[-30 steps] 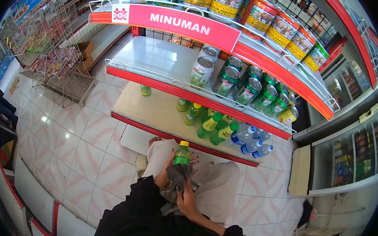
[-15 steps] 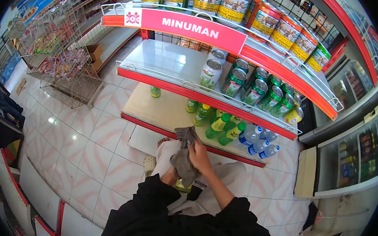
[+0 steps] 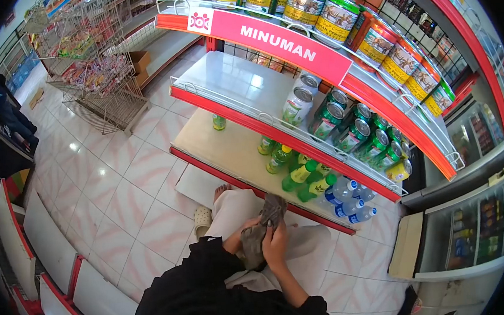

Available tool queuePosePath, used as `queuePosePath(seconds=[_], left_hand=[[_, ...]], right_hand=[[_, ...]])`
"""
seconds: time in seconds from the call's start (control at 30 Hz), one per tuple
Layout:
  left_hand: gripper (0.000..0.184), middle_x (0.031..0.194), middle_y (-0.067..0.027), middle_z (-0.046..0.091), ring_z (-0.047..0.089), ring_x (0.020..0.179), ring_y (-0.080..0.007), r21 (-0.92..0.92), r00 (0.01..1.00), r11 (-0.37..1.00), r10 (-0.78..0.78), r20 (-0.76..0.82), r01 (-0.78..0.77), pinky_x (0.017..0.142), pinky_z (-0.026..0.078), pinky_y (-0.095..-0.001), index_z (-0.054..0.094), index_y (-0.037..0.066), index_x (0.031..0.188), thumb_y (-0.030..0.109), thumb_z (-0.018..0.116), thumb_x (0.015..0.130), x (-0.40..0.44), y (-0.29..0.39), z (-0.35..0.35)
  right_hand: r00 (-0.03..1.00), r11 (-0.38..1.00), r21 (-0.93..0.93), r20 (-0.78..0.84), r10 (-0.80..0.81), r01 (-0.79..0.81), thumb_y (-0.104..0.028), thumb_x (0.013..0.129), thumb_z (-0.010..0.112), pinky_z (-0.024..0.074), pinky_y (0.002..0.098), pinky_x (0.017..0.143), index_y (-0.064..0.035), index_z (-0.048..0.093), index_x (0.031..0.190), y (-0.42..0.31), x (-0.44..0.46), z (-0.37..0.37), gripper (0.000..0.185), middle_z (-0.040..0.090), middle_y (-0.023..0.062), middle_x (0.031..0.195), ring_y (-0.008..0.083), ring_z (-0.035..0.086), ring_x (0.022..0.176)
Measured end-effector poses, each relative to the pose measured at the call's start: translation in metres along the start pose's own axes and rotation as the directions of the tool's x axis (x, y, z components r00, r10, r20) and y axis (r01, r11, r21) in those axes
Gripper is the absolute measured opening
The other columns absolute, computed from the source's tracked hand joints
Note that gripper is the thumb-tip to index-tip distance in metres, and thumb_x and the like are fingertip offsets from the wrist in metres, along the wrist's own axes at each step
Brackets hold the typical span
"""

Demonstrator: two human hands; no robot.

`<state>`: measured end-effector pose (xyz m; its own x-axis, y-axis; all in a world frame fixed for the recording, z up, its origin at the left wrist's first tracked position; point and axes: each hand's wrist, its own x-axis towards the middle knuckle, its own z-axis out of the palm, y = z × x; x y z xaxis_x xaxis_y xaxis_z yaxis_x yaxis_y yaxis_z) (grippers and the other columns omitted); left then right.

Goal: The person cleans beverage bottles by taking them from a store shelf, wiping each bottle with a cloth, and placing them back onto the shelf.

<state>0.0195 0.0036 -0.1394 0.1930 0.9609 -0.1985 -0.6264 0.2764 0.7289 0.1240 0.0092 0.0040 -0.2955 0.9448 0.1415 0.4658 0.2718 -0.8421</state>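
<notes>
Two-handed grip: left hand (image 3: 235,240) and right hand (image 3: 275,245) closed on crumpled grey-brown cloth (image 3: 251,247) over lap (image 3: 306,242), likely to keep it bunched. Green plastic bottles (image 3: 298,176) stand on cream lower shelf (image 3: 203,134), just ahead.

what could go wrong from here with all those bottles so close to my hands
The left hand and right hand hold the grey cloth by the lower shelf; a wide swing might knock over a green bottle.
The water bottles stand close together, so one bumped could topple others.
The clog beside your leg might trip you as you rise.
</notes>
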Motion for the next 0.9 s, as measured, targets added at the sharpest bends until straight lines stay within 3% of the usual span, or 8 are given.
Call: queuePosePath(seconds=[0.1, 0.17, 0.23, 0.5, 0.63, 0.7, 0.83, 0.9], left_hand=[[0.043, 0.121, -0.0119, 0.044, 0.046, 0.106, -0.0218, -0.056, 1.000, 0.998, -0.014, -0.012, 0.014, 0.091, 0.036, -0.0304, 0.037, 0.006, 0.125, 0.033, 0.032, 0.092, 0.014, -0.012, -0.014], [0.044, 0.126, -0.0065, 0.040, 0.043, 0.107, -0.0181, 0.079, 0.978, 0.984, 0.145, 0.148, -0.158, 0.088, 0.039, -0.0302, 0.034, 0.008, 0.127, 0.034, 0.033, 0.092, -0.016, 0.033, 0.017], [0.047, 0.127, -0.0081, 0.038, 0.041, 0.109, -0.0212, 0.093, 0.969, 0.974, 0.188, 0.160, -0.204, 0.090, 0.036, -0.0325, 0.033, 0.008, 0.128, 0.037, 0.033, 0.090, -0.014, 0.042, 0.023], [0.063, 0.133, -0.0145, 0.029, 0.030, 0.119, -0.0334, -0.357, 0.999, 0.934, 0.035, 0.041, -0.018, 0.099, 0.025, -0.0417, 0.026, 0.007, 0.130, 0.050, 0.033, 0.085, -0.019, 0.067, 0.037], [0.066, 0.134, -0.0169, 0.028, 0.029, 0.120, -0.0357, -0.533, 0.991, 0.846, 0.054, 0.119, 0.018, 0.100, 0.023, -0.0443, 0.026, 0.005, 0.129, 0.053, 0.032, 0.084, -0.015, 0.071, 0.038], [0.067, 0.132, -0.0187, 0.029, 0.033, 0.119, -0.0341, -0.694, 0.964, 0.717, 0.140, 0.227, 0.059, 0.100, 0.024, -0.0448, 0.029, 0.001, 0.127, 0.053, 0.029, 0.085, -0.010, 0.073, 0.035], [0.073, 0.133, -0.0189, 0.028, 0.032, 0.120, -0.0319, -0.666, 0.985, 0.746, 0.108, 0.135, 0.010, 0.100, 0.024, -0.0430, 0.027, 0.003, 0.130, 0.058, 0.031, 0.082, -0.022, 0.103, 0.045], [0.072, 0.133, -0.0184, 0.028, 0.031, 0.120, -0.0318, -0.694, 0.966, 0.720, 0.162, 0.202, 0.024, 0.101, 0.023, -0.0429, 0.026, 0.003, 0.130, 0.057, 0.031, 0.083, -0.008, 0.067, 0.020]], right_hand=[[0.999, 0.997, -0.070, 0.038, -0.023, 0.025, -0.011, 0.082, 0.043, 0.0284, 0.0408, 0.094, 0.0050, 0.040, 0.117, 0.004, -0.019, 0.001, 0.039, 0.039, 0.0282, 0.117, 0.0418, 0.038, 0.109], [0.994, 0.993, -0.092, 0.088, -0.060, 0.069, -0.011, 0.080, 0.044, 0.0237, 0.0423, 0.098, 0.0040, 0.038, 0.120, 0.003, -0.033, 0.001, 0.043, 0.032, 0.0289, 0.125, 0.0427, 0.031, 0.116], [0.992, 0.990, -0.101, 0.096, -0.085, 0.095, -0.009, 0.078, 0.044, 0.0233, 0.0425, 0.098, 0.0031, 0.038, 0.120, -0.001, -0.049, 0.003, 0.044, 0.030, 0.0292, 0.126, 0.0429, 0.030, 0.117], [0.930, 0.963, -0.084, 0.292, -0.223, 0.258, -0.005, 0.073, 0.046, 0.0188, 0.0454, 0.100, -0.0002, 0.038, 0.122, 0.009, -0.093, -0.003, 0.050, 0.018, 0.0274, 0.133, 0.0410, 0.018, 0.124], [0.890, 0.948, -0.045, 0.362, -0.278, 0.314, -0.005, 0.072, 0.047, 0.0174, 0.0453, 0.101, -0.0006, 0.039, 0.122, 0.006, -0.085, -0.009, 0.050, 0.020, 0.0247, 0.134, 0.0396, 0.017, 0.125], [0.883, 0.950, -0.023, 0.376, -0.279, 0.310, -0.005, 0.072, 0.048, 0.0161, 0.0440, 0.102, -0.0002, 0.039, 0.122, -0.004, -0.068, -0.008, 0.051, 0.022, 0.0227, 0.134, 0.0384, 0.017, 0.126], [0.806, 0.926, 0.182, 0.455, -0.378, 0.332, -0.004, 0.072, 0.048, 0.0149, 0.0420, 0.102, 0.0005, 0.039, 0.122, -0.019, -0.027, 0.002, 0.051, 0.026, 0.0205, 0.133, 0.0347, 0.018, 0.127], [0.810, 0.922, 0.194, 0.440, -0.388, 0.337, -0.005, 0.074, 0.047, 0.0153, 0.0414, 0.102, 0.0013, 0.039, 0.121, -0.027, -0.007, 0.010, 0.049, 0.026, 0.0209, 0.133, 0.0346, 0.018, 0.127]])
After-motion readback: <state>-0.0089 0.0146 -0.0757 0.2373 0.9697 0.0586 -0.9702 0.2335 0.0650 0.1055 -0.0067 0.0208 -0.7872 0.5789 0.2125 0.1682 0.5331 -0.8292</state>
